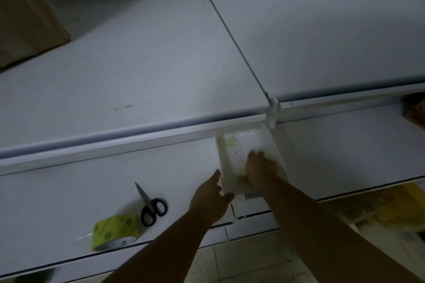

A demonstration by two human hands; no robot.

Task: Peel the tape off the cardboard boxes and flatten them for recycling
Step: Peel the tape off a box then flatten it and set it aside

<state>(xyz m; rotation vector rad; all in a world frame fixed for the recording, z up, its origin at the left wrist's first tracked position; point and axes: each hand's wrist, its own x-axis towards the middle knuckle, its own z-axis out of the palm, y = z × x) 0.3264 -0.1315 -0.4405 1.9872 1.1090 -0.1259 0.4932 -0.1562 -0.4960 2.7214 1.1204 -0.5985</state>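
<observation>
A white perforated basket (232,163) sits on the lower shelf (69,190) of a white shelving unit, its far end tucked under the front lip of the upper shelf (138,64). The right hand (257,167) reaches into the basket palm down, its fingers fairly straight and close together, pointing toward the back, and it presses on a pale yellowish crumpled wad (241,178) that lies on the basket floor near the front. What the wad is made of is too blurred to tell. A second yellowish clump (227,143) lies in the far left corner of the basket, apart from the hand. The left hand (210,200) holds the basket's near left corner, thumb under the front edge and fingers up along the left wall, pinching that corner between them. To the left on the same shelf lie black-handled scissors (150,205), blades shut and pointing away, and just beside them, near the shelf's front edge, a green patterned tape roll (115,231) with a loose clear end. A brown cardboard box (23,18) stands at the far left end of the upper shelf, well apart from both hands and only partly in view
</observation>
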